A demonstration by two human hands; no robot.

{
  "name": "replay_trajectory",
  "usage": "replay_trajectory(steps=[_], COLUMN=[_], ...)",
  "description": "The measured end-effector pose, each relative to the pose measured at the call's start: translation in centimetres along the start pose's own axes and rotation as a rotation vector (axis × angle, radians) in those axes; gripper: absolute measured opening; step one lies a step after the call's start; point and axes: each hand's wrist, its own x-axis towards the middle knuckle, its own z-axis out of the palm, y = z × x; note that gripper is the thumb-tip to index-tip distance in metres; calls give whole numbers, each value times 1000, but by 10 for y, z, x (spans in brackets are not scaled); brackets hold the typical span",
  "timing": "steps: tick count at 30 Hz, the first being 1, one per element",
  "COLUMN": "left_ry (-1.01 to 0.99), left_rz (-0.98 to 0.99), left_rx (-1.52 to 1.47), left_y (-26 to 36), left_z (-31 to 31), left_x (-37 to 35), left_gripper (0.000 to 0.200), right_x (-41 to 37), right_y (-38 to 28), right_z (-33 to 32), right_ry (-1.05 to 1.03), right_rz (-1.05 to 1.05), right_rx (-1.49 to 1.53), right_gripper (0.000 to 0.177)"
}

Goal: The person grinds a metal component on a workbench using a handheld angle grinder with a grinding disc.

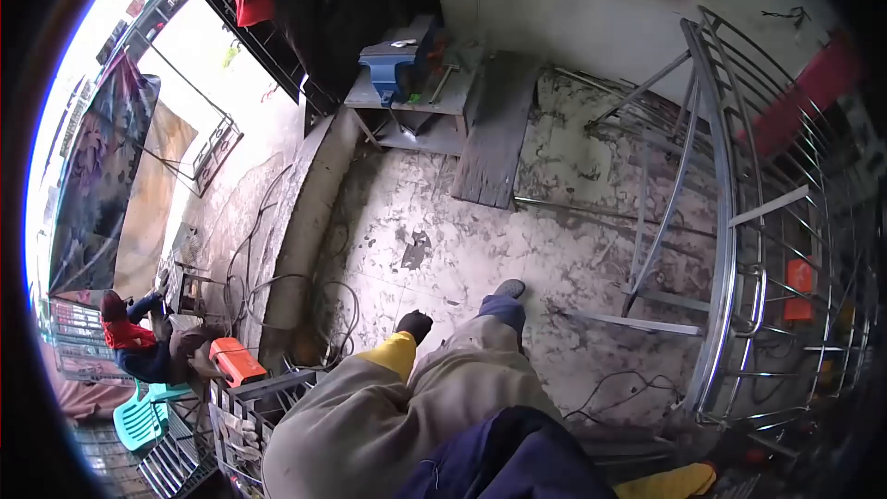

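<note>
My left hand [415, 324] wears a dark glove below a yellow sleeve and hangs by my thigh over the stained concrete floor [443, 240]. Nothing shows in it, and its fingers are too small and dark to read. Of my right arm only a yellow sleeve [679, 480] shows at the bottom edge; the hand itself is out of frame. My grey trouser leg and dark shoe [508, 289] step forward. Nearest to me on the right stands a stainless steel gate frame [730, 222].
A blue vise [388, 65] sits on a metal bench at the back, with a wooden plank [494, 129] leaning beside it. Cables [342, 314] trail over the floor. An orange machine [237, 360] stands at left. Another person [129, 342] sits by a teal chair.
</note>
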Motion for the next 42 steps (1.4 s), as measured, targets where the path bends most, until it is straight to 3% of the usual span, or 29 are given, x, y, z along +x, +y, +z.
replay_trajectory(steps=[1,2,3,4,5,7,11,15,17,22,24,27,31,33,35,36,38,40,42], left_ry=[-32,-82,-113,-144,-189,-73,-54,-64,-116,-66,-41,-22,-103,-149,-292,-313,-384,-381,-384], left_rz=[280,343,254,311,192,323,243,274,209,367,431,532,600,529,506,522,472,518,611], left_rx=[379,411,435,467,453,329,492,434,469,484,464,493,546,607,607,701,720,716,739], left_y=[2,10,20,30,41,41,49,44,53,76,85,92,89,86,86,88,90,93,99], left_z=[-8,-15,-16,-22,-25,-35,-57,-75,-84,-90,-89,-88,-93,-93,-98,-98,-100,-97,-91], left_x=[-1,4,10,17,25,29,66,113,134,173,181,190,193,187,189,191,205,213,225], left_gripper=[15,14,17,21,25,20,19,9,20,12,21,20,18,11,16,19,36,35,35], right_x=[0,-1,0,1,0,-9,-18,-21,-25,-27,-19,-14,-19,-8,-6,-6,-11,0,4], right_y=[0,1,4,9,13,22,34,47,49,47,43,43,-21,-7,13,8,44,102,135], right_z=[-4,-9,-15,-27,-35,-44,-50,-53,-55,-56,-54,-58,-67,-77,-84,-86,-87,-90,-91], right_ry=[-48,-103,-165,-234,-291,-367,-459,-506,-534,-580,-587,-661,-601,-557,-565,-569,-659,-717,-685], right_rz=[20,49,104,173,239,313,422,487,518,591,617,516,570,631,674,707,903,1348,1665], right_rx=[114,260,405,556,687,867,1068,1184,1230,1304,1319,1197,1318,1178,1030,1172,1449,1937,2268], right_gripper=[23,24,24,25,26,28,31,35,37,42,43,44,44,45,46,43,36,30,29])
